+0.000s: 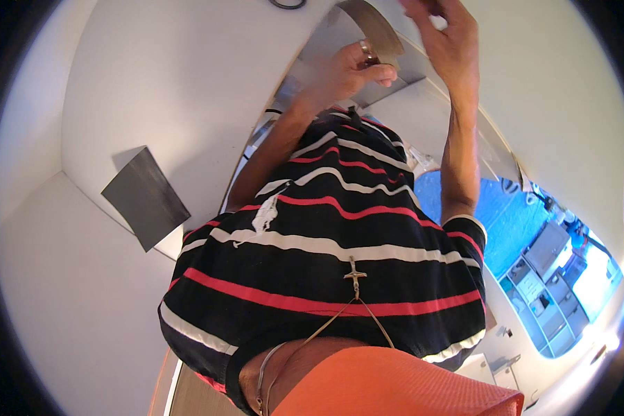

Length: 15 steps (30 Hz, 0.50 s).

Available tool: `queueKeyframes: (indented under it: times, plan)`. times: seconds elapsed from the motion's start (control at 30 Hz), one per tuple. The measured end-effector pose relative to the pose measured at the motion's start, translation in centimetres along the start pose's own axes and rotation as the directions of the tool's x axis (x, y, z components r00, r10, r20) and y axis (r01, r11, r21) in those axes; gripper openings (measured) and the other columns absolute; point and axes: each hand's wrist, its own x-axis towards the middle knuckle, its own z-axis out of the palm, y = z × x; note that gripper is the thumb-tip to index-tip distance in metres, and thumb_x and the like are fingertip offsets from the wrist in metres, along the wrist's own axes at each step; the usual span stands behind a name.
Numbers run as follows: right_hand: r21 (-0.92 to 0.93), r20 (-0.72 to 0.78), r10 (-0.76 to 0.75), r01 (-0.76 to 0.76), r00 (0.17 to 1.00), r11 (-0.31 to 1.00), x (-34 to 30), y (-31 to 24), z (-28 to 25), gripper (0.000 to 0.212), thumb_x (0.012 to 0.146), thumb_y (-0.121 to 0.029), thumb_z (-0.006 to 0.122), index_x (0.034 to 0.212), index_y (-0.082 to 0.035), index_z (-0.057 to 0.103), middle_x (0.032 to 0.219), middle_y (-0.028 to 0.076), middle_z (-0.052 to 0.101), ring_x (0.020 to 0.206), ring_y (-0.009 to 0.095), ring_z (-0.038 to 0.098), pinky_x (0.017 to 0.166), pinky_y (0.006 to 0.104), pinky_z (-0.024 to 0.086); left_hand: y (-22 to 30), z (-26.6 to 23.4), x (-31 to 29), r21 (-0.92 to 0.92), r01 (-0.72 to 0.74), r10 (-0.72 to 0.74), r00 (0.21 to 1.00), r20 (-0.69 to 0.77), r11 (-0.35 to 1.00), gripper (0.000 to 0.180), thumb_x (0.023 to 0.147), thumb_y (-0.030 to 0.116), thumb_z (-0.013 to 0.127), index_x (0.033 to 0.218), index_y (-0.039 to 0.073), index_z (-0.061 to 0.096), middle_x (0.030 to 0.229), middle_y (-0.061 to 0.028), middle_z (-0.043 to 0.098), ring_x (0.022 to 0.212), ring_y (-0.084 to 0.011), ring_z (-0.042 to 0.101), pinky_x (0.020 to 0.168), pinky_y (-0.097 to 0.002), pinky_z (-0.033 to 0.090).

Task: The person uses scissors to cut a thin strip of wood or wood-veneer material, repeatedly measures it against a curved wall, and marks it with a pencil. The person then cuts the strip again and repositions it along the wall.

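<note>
My left hand (357,73) is closed on a curved brown strip (373,26), its thumb pressed against the strip's lower end. The strip is thin and bends up toward the top edge; its material I cannot make out. A ring sits on one finger of this hand. My right hand (447,31) is raised just to the right of the strip and partly cut off by the top edge. Its visible fingers are bent and apart, with a gap between thumb and finger, and nothing shows in them. It does not touch the strip.
Pale curved walls or panels (173,76) close in on both sides. A dark grey rectangular piece (147,199) stands out at the left. At the lower right, an opening shows a blue surface (464,208) and grey compartments (551,305). A black loop (288,3) lies at the top.
</note>
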Motion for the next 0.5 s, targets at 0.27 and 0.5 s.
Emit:
queueKeyframes:
  times: [0.27,0.5]
  plan:
    - [-0.303,0.477,-0.362,0.536,0.801,0.788,9.2,-3.2,9.1,0.032,0.083,-0.03,0.075,0.09,0.002,0.072,0.097,0.02,0.07,0.075,0.039,0.068,0.074,0.0488,0.055,-1.8,0.6,1.0,0.079,-0.013,0.021,0.994,-0.107,0.997,0.022,0.096,0.018,0.071,0.11,0.002,0.066,0.094,-0.0063,0.072,0.084,-0.0139,0.07,0.082,-0.0298,0.057]
    - [-0.136,0.85,-0.056,0.322,0.523,0.937,13.6,-3.0,3.7,0.034,0.085,-0.029,0.07,0.078,0.004,0.071,0.073,0.017,0.071,0.057,0.024,0.064,0.056,0.0358,0.054,-0.8,1.2,1.2,0.034,-0.006,0.012,0.986,-0.166,0.999,0.022,0.094,0.018,0.071,0.109,0.002,0.067,0.095,-0.0075,0.073,0.085,-0.0138,0.07,0.082,-0.0289,0.056]
